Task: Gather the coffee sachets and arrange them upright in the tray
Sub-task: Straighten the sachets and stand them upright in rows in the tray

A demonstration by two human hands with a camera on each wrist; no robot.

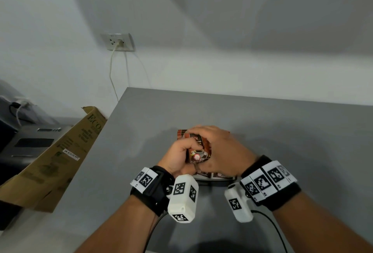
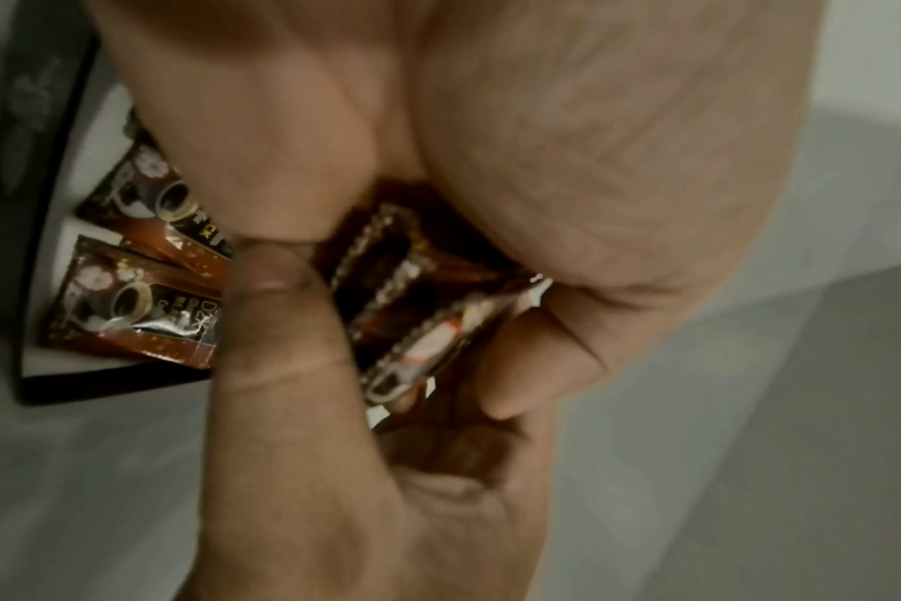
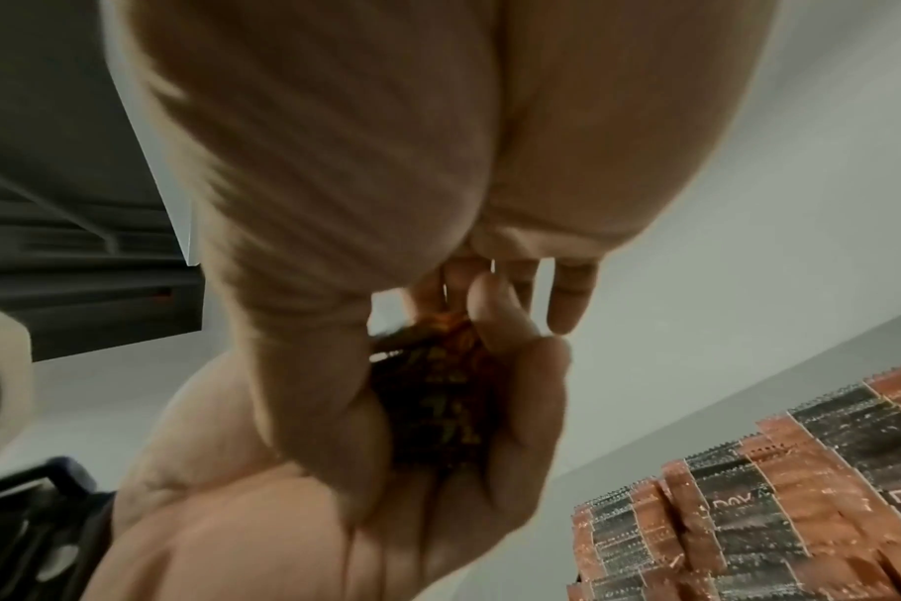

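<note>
A bundle of brown coffee sachets is held above the grey table between both hands. My left hand grips its lower left side, thumb and fingers curled round the stacked edges. My right hand covers the bundle from the top and right, fingers curled over it. The dark tray lies just below my right wrist, mostly hidden. Two sachets lie flat inside the tray's black rim. Several sachets stand packed in a row at the lower right of the right wrist view.
A brown cardboard box leans against the table's left edge. A wall socket with a white cable sits on the wall behind. A dark appliance stands at far left. Bare grey tabletop extends to the right and back.
</note>
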